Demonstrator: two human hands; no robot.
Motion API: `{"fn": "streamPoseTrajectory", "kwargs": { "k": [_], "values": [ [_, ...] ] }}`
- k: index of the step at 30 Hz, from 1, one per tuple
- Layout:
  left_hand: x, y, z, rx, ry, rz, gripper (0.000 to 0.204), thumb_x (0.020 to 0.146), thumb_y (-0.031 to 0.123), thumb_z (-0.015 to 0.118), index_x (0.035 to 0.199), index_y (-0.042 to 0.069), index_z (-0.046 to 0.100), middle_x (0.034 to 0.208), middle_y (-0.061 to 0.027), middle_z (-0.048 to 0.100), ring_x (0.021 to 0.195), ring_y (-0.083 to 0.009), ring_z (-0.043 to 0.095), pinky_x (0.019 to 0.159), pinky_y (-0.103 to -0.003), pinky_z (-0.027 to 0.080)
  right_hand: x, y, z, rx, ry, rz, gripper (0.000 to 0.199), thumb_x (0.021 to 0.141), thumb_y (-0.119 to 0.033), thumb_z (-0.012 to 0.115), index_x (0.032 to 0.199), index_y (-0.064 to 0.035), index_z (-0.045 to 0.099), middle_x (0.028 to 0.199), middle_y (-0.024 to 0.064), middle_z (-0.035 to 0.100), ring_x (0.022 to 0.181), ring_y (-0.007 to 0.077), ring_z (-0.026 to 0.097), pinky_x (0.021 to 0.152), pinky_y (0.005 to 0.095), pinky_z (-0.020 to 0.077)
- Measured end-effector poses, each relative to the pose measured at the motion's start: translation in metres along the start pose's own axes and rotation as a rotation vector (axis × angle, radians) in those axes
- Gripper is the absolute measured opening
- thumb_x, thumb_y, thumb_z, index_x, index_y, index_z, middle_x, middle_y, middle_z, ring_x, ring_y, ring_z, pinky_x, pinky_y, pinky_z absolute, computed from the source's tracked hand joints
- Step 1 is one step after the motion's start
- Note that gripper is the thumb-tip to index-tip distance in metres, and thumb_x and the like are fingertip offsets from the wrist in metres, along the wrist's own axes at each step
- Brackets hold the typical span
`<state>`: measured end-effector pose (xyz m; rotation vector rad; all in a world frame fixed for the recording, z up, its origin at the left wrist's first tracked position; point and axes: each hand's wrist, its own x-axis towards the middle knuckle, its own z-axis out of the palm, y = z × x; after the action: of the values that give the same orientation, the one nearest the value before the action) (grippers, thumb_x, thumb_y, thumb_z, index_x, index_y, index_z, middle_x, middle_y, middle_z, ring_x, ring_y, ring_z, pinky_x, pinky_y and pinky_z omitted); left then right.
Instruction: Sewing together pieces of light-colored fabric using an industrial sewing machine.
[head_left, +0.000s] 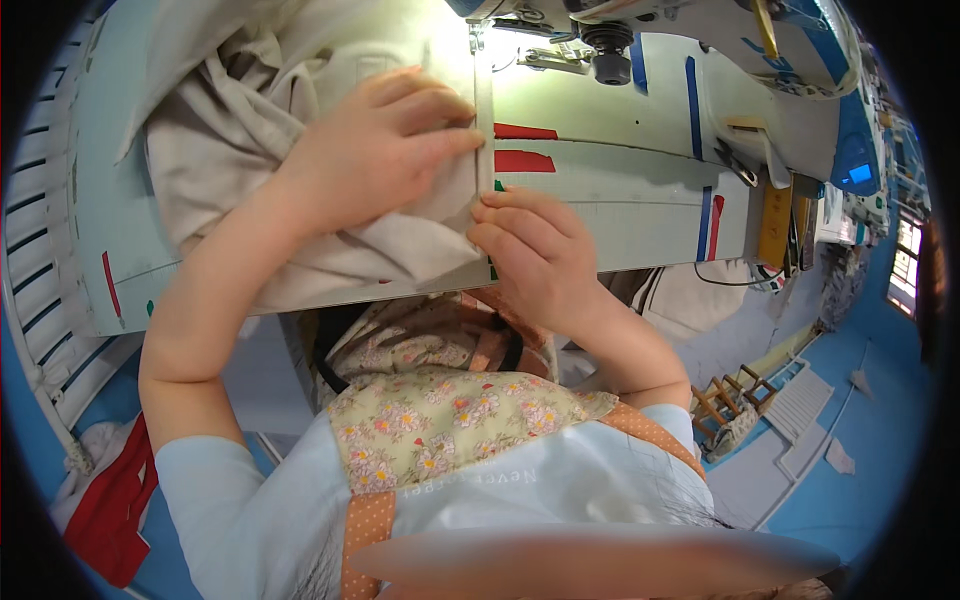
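A beige cloth garment piece lies bunched on the sewing machine table, its folded straight edge running up to the presser foot. My left hand rests on top of the cloth with its fingers apart, thumb and fingertips close to that edge. Nearer to me, my right hand pinches the lower end of the same edge between thumb and fingers. The sewing machine head stands just beyond my hands, and its lamp brightens the cloth around the foot.
Red tape strips and blue tape strips mark the pale table. A white slatted rack borders the left side. Red and white cloth hangs at lower left. Wooden stool legs stand on the blue floor at right.
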<state>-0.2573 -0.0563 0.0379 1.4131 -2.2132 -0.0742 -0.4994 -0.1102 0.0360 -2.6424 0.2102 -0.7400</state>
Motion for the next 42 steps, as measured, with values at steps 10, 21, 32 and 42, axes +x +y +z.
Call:
{"fn": "streamPoseTrajectory", "kwargs": {
  "k": [10, 21, 32, 42],
  "values": [
    [-0.024, 0.044, -0.015, -0.266, -0.13, -0.037, 0.045, 0.07, 0.013, 0.077, 0.112, 0.003, 0.067, 0.118, -0.007, 0.062, 0.115, -0.0309, 0.058, 0.096, -0.045, 0.05, -0.006, -0.008, 0.005, -0.028, 0.053, 0.102, 0.025, 0.074, -0.01, 0.067, 0.099, -0.0063, 0.069, 0.111, 0.0103, 0.067, 0.109, 0.0302, 0.066, 0.089, 0.0403, 0.0549],
    [-0.042, 0.06, -0.001, -0.058, -0.014, 0.01, 0.042, 0.072, 0.014, 0.078, 0.112, 0.009, 0.069, 0.118, -0.0047, 0.06, 0.113, -0.0255, 0.058, 0.109, -0.048, 0.047, -0.005, -0.013, 0.007, -0.009, 0.101, 0.131, 0.03, 0.074, -0.001, 0.071, 0.104, -0.0056, 0.066, 0.113, 0.0094, 0.068, 0.112, 0.0301, 0.065, 0.093, 0.0413, 0.0546],
    [-0.04, 0.059, -0.004, -0.108, 0.013, 0.01, 0.024, 0.075, 0.008, 0.075, 0.097, 0.011, 0.069, 0.113, -0.005, 0.062, 0.11, -0.0259, 0.059, 0.102, -0.045, 0.05, -0.001, -0.013, 0.002, -0.005, 0.062, 0.115, 0.035, 0.072, -0.001, 0.07, 0.107, -0.0059, 0.069, 0.11, 0.0065, 0.068, 0.11, 0.0292, 0.065, 0.09, 0.0395, 0.0556],
    [-0.029, 0.053, -0.009, -0.166, -0.021, -0.204, 0.067, 0.064, 0.016, 0.081, 0.127, 0.011, 0.06, 0.119, -0.0081, 0.059, 0.109, -0.0327, 0.056, 0.095, -0.043, 0.05, 0.006, -0.004, -0.001, -0.062, 0.033, -0.041, 0.02, 0.068, -0.011, 0.065, 0.088, -0.0063, 0.064, 0.099, 0.0068, 0.065, 0.1, 0.0261, 0.067, 0.077, 0.0384, 0.0572]
  ]
}}
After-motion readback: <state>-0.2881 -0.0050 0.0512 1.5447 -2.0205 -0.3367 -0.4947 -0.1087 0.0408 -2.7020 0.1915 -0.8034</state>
